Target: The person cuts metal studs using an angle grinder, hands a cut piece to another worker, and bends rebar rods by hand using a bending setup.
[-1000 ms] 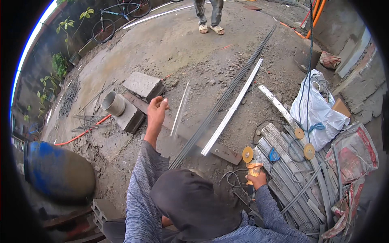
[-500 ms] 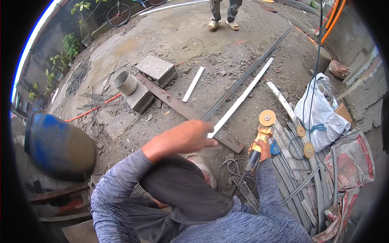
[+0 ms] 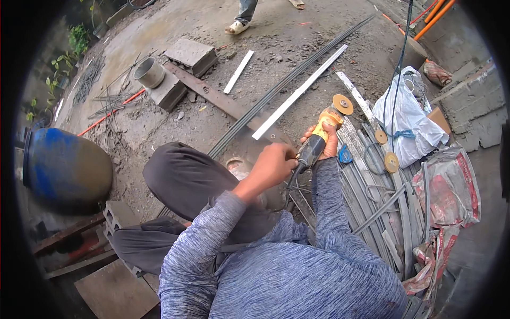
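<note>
Many grey metal strips (image 3: 366, 196) lie heaped at right, with long dark rods (image 3: 265, 105) and one white strip (image 3: 300, 92) stretched out ahead. Nearer is a yellow-and-black grinder (image 3: 315, 143), probably fairly heavy and rigid, best held around its body. The right hand (image 3: 330, 141) wraps round that body; the left hand (image 3: 272, 165), half curled, is at the tail end, whether gripping anything cannot be told. Up front, the tan disc (image 3: 339, 100) looks thin, likely brittle, no handhold.

I have a gap between the grinder (image 3: 321, 131) and the white strip (image 3: 300, 92); stacked gray strips (image 3: 366, 207) crowd the right.
</note>
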The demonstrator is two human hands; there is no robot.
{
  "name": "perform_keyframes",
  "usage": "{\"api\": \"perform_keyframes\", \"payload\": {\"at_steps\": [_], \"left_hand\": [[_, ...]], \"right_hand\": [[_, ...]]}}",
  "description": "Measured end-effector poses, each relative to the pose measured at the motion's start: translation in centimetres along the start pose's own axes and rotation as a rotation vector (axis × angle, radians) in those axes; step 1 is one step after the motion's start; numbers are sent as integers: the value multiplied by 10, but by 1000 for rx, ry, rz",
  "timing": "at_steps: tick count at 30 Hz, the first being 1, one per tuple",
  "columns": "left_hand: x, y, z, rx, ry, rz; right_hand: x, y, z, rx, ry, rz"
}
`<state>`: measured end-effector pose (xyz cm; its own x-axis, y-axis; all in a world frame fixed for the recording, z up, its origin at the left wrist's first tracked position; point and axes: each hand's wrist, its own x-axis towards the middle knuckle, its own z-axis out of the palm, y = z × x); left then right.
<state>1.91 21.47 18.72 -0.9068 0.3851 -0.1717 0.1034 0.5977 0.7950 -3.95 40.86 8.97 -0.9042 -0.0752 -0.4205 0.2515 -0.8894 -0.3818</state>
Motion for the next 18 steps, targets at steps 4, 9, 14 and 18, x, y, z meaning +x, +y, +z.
{"api": "perform_keyframes", "payload": {"at_steps": [4,9,14,18], "left_hand": [[-24,-8,30,-166,169,-184],[-32,-11,43,-317,99,-105],[-30,-15,44,-354,-5,-66],[-24,-16,45,-398,-174,-153]], "right_hand": [[-9,11,-17,-18,33,-43],[-16,4,-38,25,64,-33],[-22,2,-51,0,95,-66],[-28,-5,-60,2,119,-79]]}}
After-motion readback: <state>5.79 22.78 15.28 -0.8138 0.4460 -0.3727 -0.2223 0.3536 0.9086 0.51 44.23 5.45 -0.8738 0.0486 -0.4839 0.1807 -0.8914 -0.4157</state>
